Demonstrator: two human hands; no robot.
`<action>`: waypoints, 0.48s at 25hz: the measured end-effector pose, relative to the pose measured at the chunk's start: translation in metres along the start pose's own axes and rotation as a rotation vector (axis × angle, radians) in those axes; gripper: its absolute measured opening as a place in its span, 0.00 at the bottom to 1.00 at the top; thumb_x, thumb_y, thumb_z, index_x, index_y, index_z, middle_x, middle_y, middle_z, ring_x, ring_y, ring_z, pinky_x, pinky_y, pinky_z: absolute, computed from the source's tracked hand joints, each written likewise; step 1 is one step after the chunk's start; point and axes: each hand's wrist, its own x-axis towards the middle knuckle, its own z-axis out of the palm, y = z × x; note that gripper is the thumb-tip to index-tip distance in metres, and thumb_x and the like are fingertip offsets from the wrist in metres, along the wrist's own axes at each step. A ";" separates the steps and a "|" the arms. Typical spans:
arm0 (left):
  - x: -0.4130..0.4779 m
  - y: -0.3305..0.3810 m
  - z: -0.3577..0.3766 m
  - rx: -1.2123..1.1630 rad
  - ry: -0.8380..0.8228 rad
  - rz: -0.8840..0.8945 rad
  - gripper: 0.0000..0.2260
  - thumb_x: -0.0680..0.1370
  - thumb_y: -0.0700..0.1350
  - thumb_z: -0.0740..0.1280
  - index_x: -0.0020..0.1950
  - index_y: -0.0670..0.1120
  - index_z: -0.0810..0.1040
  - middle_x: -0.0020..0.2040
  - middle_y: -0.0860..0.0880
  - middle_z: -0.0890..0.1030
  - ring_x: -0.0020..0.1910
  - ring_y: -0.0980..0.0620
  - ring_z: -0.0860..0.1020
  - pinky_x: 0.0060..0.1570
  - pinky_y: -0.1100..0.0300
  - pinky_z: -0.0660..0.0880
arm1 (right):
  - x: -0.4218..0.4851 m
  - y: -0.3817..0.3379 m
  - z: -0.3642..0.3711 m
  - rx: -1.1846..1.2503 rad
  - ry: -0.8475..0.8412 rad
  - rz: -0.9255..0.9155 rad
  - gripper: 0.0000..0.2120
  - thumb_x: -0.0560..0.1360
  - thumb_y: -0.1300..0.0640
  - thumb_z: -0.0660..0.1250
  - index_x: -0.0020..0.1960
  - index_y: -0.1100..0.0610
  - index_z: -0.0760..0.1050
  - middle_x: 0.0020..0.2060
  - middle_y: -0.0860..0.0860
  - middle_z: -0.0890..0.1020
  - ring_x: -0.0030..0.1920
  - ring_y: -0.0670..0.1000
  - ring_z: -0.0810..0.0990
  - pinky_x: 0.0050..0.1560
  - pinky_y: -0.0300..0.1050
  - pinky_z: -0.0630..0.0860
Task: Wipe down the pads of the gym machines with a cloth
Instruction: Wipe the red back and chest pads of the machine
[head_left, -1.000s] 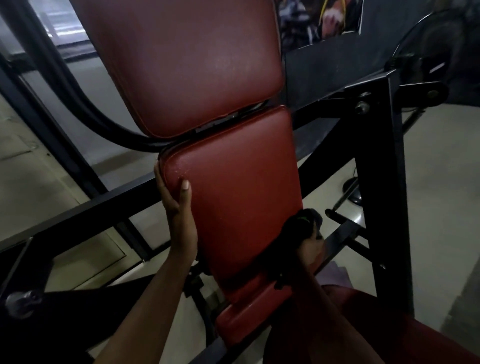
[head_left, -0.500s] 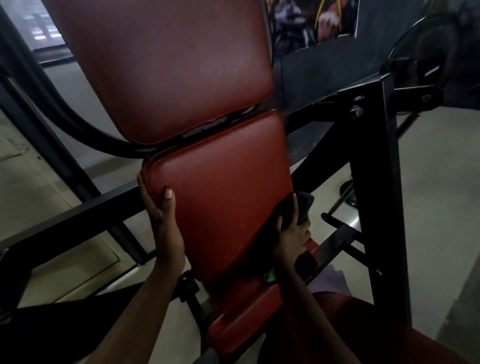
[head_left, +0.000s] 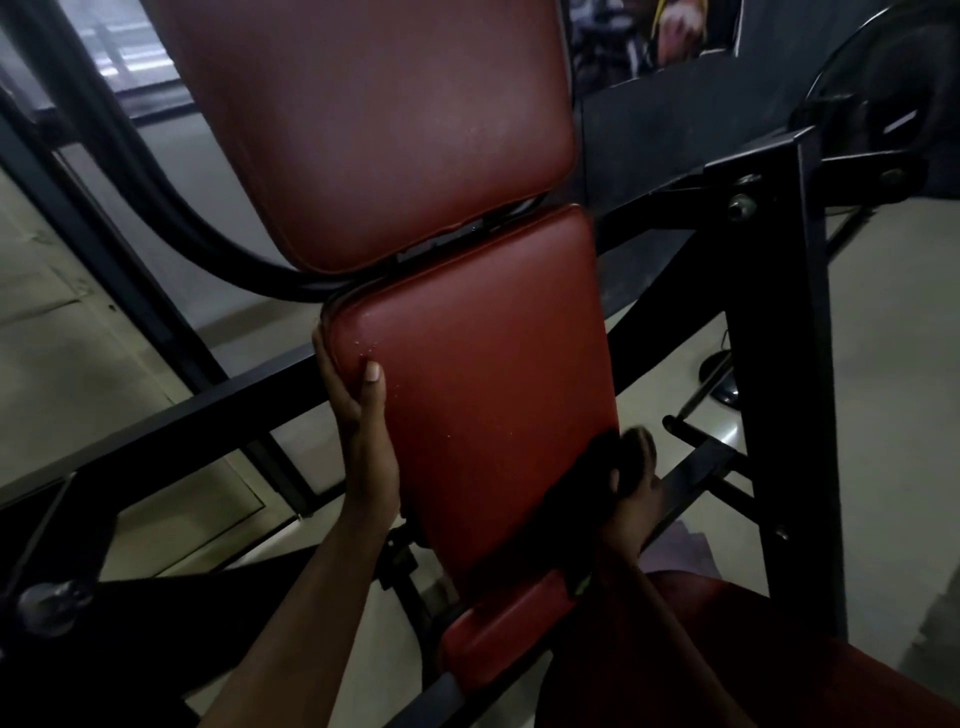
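Lower pad (head_left: 483, 389) — left hand (head_left: 363, 441) grips its left edge; right hand (head_left: 635, 506) clutches dark cloth (head_left: 595, 465) against its lower right edge.

Upper pad (head_left: 374, 124), lower pad (head_left: 483, 384), cloth (head_left: 587, 483)
Both pads red, glossy, tilted, stacked; dark cloth bunched against lower pad's right edge.

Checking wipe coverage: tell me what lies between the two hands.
Head view: the lower red pad, between the left hand and the cloth in the right hand.
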 end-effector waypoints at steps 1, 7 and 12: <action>0.000 0.002 -0.001 -0.002 -0.014 0.002 0.39 0.69 0.69 0.62 0.75 0.61 0.47 0.76 0.51 0.58 0.67 0.62 0.68 0.56 0.64 0.75 | -0.004 -0.029 0.002 0.076 -0.026 -0.139 0.28 0.73 0.50 0.57 0.73 0.50 0.61 0.71 0.48 0.65 0.68 0.43 0.65 0.64 0.31 0.60; -0.010 -0.002 -0.015 -0.033 -0.076 -0.014 0.39 0.67 0.74 0.56 0.74 0.61 0.50 0.75 0.47 0.61 0.70 0.54 0.67 0.55 0.67 0.75 | -0.010 -0.197 0.058 -0.114 -0.301 -0.962 0.37 0.69 0.50 0.62 0.75 0.50 0.52 0.72 0.49 0.65 0.68 0.52 0.66 0.64 0.57 0.66; -0.017 -0.013 -0.025 -0.144 0.012 -0.041 0.37 0.63 0.76 0.59 0.69 0.66 0.56 0.73 0.50 0.64 0.69 0.58 0.69 0.64 0.59 0.71 | -0.019 -0.169 0.075 -0.485 -0.298 -1.435 0.31 0.67 0.49 0.61 0.69 0.41 0.59 0.69 0.46 0.63 0.63 0.59 0.64 0.52 0.55 0.65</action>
